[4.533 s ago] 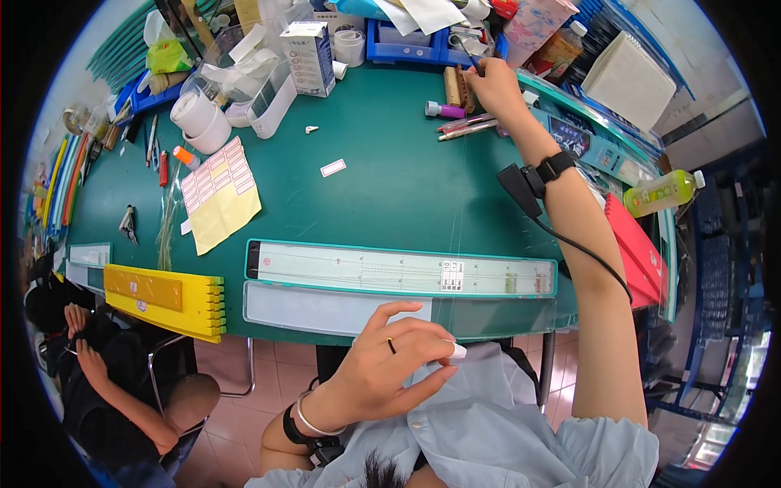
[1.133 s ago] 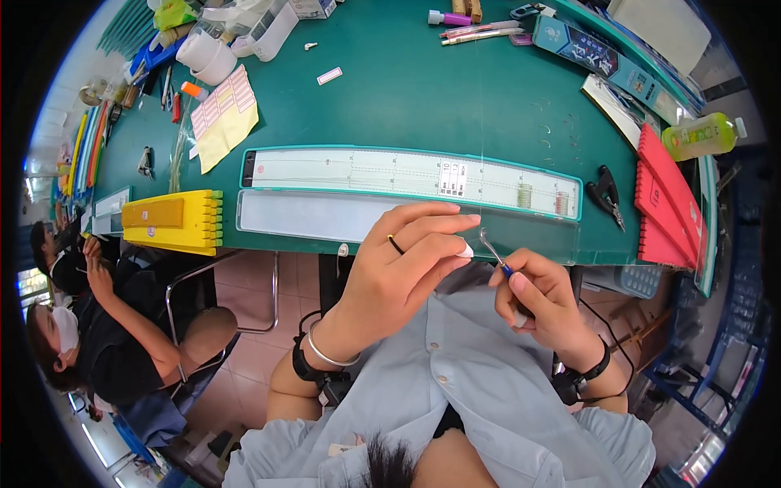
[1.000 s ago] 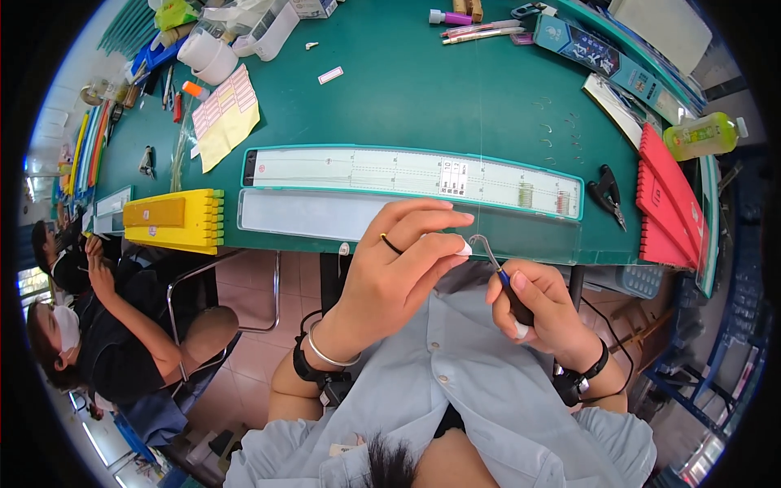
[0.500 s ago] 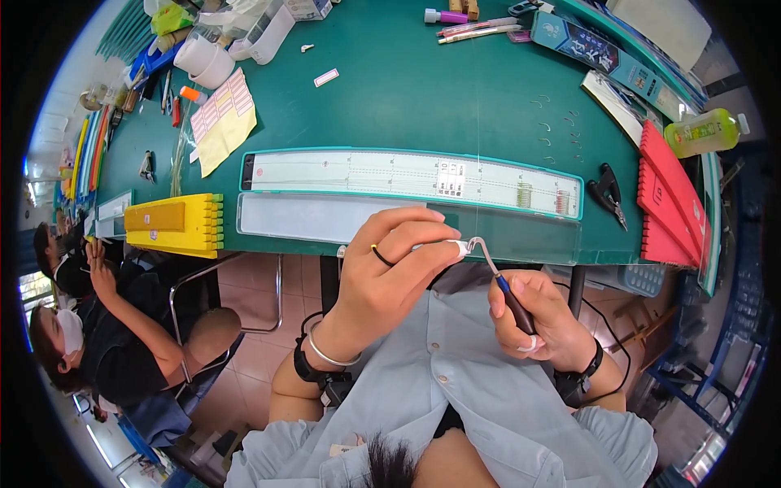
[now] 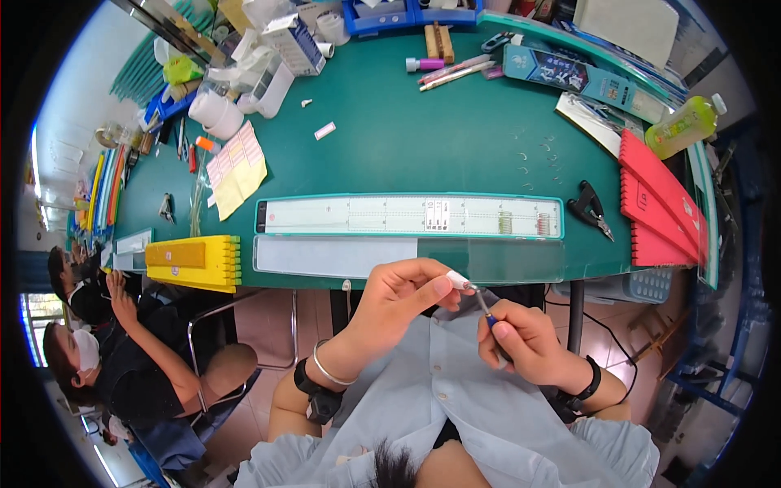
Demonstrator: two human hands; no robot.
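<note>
My left hand [image 5: 400, 298] is raised in front of my chest, just below the table's near edge, pinching a small white piece [image 5: 457, 281] between thumb and fingertips. My right hand [image 5: 521, 340] grips a thin tool with a dark blue handle and a metal tip [image 5: 484, 307]. The tip points up at the white piece and meets it. Both wrists wear dark bands, and the left also has a thin bracelet.
A long white ruled tray [image 5: 411, 216] with a teal rim lies along the green table's [image 5: 423, 138] near edge. Black pliers [image 5: 591, 208] and red folders [image 5: 661, 203] sit right, a yellow rack [image 5: 195, 262] left. People sit at lower left [image 5: 122, 358].
My right hand came back from the far side of the table with the thin tool. Both hands then met at my chest, and the tool tip closed in on the white piece.
</note>
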